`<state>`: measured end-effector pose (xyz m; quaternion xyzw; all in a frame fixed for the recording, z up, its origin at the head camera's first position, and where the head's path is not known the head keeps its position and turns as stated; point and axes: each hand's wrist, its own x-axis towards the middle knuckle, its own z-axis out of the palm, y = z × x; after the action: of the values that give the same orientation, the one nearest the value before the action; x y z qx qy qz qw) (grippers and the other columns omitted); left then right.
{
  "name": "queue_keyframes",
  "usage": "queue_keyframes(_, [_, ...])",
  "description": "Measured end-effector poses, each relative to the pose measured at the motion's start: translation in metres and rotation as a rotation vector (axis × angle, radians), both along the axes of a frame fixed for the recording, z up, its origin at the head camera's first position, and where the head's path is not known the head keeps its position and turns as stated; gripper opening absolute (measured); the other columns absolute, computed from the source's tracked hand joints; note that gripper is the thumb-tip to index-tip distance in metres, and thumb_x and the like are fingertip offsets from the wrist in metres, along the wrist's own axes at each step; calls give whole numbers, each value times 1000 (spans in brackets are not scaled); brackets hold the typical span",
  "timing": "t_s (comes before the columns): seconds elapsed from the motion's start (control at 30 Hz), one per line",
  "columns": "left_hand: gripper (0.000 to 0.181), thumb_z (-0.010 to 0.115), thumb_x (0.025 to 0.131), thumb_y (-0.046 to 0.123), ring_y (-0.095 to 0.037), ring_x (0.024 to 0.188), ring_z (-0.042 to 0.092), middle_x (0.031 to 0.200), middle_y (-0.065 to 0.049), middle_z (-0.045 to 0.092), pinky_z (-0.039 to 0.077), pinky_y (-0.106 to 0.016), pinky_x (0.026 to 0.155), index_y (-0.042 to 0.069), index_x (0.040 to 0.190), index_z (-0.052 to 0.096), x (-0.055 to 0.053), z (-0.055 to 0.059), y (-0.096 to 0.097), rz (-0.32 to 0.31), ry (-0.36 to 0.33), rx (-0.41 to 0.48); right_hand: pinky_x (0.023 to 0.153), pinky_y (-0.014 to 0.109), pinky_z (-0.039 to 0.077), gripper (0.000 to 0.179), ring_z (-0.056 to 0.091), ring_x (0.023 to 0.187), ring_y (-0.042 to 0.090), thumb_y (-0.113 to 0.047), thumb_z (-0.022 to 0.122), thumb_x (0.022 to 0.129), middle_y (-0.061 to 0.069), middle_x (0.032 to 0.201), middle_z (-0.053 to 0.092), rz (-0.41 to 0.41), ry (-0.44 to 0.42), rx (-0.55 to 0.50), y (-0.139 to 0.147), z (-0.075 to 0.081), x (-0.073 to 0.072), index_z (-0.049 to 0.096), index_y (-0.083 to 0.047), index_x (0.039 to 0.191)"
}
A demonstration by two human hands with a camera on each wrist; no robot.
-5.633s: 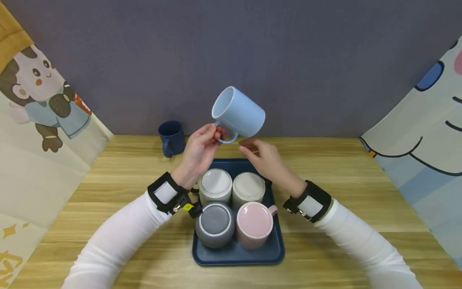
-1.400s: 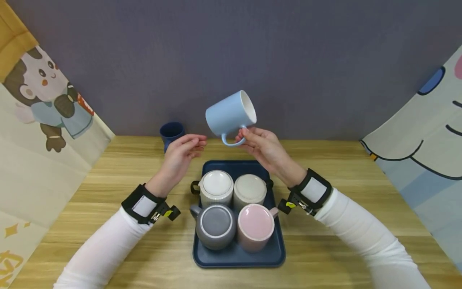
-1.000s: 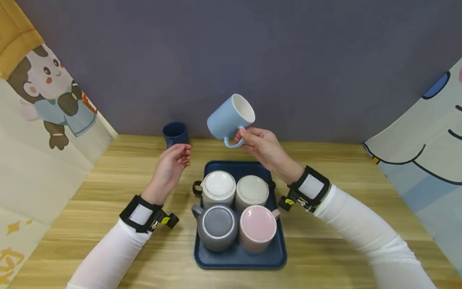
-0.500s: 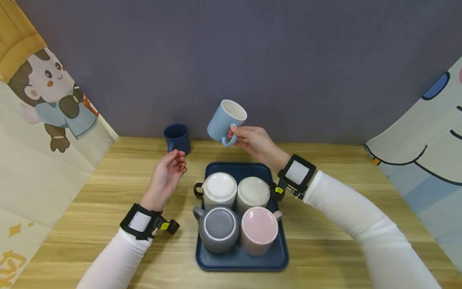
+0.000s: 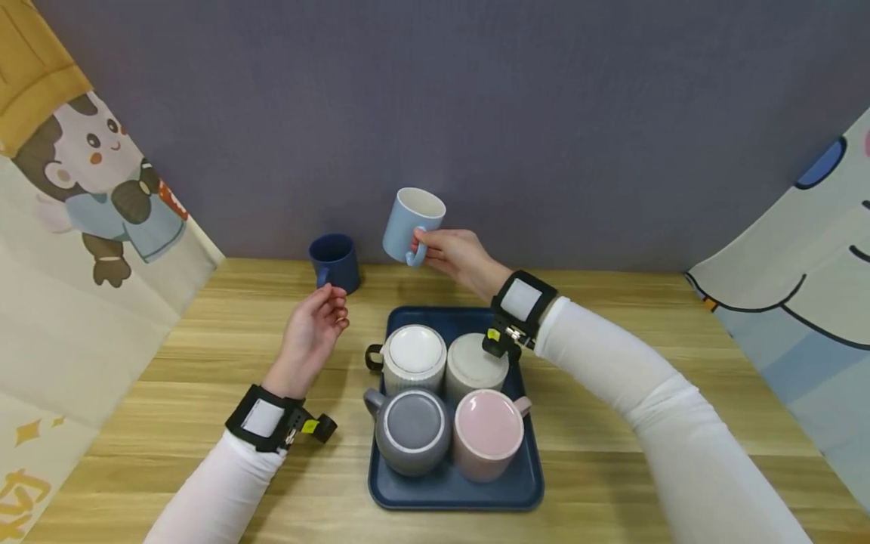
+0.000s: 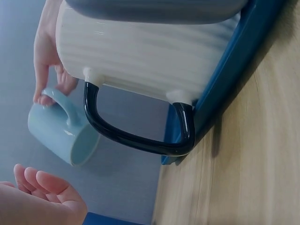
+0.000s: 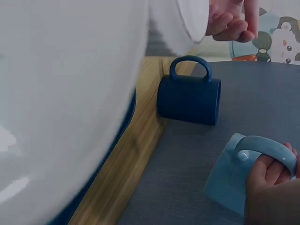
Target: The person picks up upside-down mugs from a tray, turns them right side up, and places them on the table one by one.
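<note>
My right hand [image 5: 458,255] pinches the handle of a light blue mug [image 5: 410,221], held in the air above the back of the table and tilted slightly, mouth up. My left hand [image 5: 310,332] hovers left of the tray with loosely curled fingers and nothing in them. Just beyond it a navy mug [image 5: 337,263] stands upright, handle toward me; the right wrist view shows a gap between that mug and the left fingers. In the left wrist view, the light blue mug [image 6: 56,129] hangs from the right fingers.
A navy tray [image 5: 455,495] carries several upside-down mugs: a white one [image 5: 414,351] with a black handle, a cream one [image 5: 472,361], a grey one [image 5: 411,427] and a pink one [image 5: 488,427]. A grey wall [image 5: 544,136] rises behind the wooden table [image 5: 632,423].
The light blue mug passed from my left hand to my right. Since then the right hand has carried it left and turned it more upright. The left hand drew back toward me.
</note>
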<state>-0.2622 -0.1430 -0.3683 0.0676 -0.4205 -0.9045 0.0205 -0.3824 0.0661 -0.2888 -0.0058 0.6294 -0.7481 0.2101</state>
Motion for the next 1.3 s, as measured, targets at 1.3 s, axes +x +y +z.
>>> queue_keyframes(1.3, [36,43,101,30,-12,69,45,75,2,60,35,-23,67,11,78,63,-35,8,21,133,12,75,87,32,53,35,69,87,20,-11,72,84,17,113,67,51,-29,179,-55,-22,-82,64,4,115])
